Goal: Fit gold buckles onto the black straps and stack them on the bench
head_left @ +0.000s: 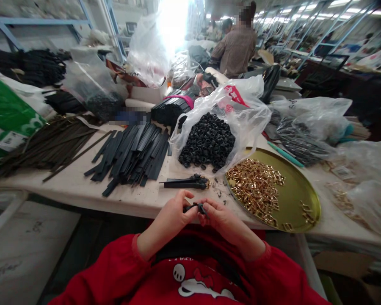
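Close to my body, at the table's front edge, my left hand point(177, 210) and my right hand point(216, 216) meet with fingers pinched. Between them is a small black strap piece point(199, 207), mostly covered by the fingers. Just beyond lies a small stack of black straps with gold buckles point(187, 182). A plastic bag of small black loops point(209, 140) stands open behind it. To the right, a round gold tray point(298, 190) holds many gold buckles point(257, 190). A pile of flat black strips point(136, 152) lies to the left.
Long dark brown strips point(60, 146) cover the table's left side beside a green bag point(9, 123). A teal pen-like tool point(285, 153) lies behind the tray. More plastic bags point(307, 123) crowd the right. A person point(238, 46) stands further back.
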Tool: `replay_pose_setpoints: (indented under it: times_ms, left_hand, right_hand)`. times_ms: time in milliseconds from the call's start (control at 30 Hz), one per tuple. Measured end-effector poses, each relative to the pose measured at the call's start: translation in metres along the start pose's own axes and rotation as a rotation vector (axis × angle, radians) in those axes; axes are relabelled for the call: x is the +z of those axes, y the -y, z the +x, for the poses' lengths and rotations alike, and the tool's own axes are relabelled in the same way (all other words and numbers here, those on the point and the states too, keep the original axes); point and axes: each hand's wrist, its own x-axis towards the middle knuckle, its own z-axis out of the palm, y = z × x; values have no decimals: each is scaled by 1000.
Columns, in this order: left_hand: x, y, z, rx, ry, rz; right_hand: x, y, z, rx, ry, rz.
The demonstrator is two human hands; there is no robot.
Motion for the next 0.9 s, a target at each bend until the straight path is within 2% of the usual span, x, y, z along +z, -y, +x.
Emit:
replay_pose_setpoints:
  times_ms: [133, 267, 467, 500, 567, 700, 800, 900]
  left_hand:
    - [1, 6, 1, 10, -41, 138]
    - [1, 5, 1, 21, 3, 32]
    - [1, -3, -1, -139, 178, -396]
    - [2, -3, -1, -170, 197, -446]
    - [3, -1, -1, -222, 231, -527]
    - [11, 7, 0, -305, 303, -672]
    - [16, 9, -3, -347, 319, -675]
    - [19, 7, -10, -372, 350, -616]
  right_hand:
    - [-4, -6, 0, 35, 13, 17]
    - [-5, -9, 4, -77, -49, -68]
    - [-6, -11, 13, -358, -419, -495]
    - [-7, -11, 13, -393, -449, -576]
    - [-9, -11, 10, -428, -400, -731]
    - [-13, -13, 0, -375, -190, -951]
    - [-14, -13, -7, -353, -136, -1108]
    - [-14, -12, -16, -338, -20, -1211]
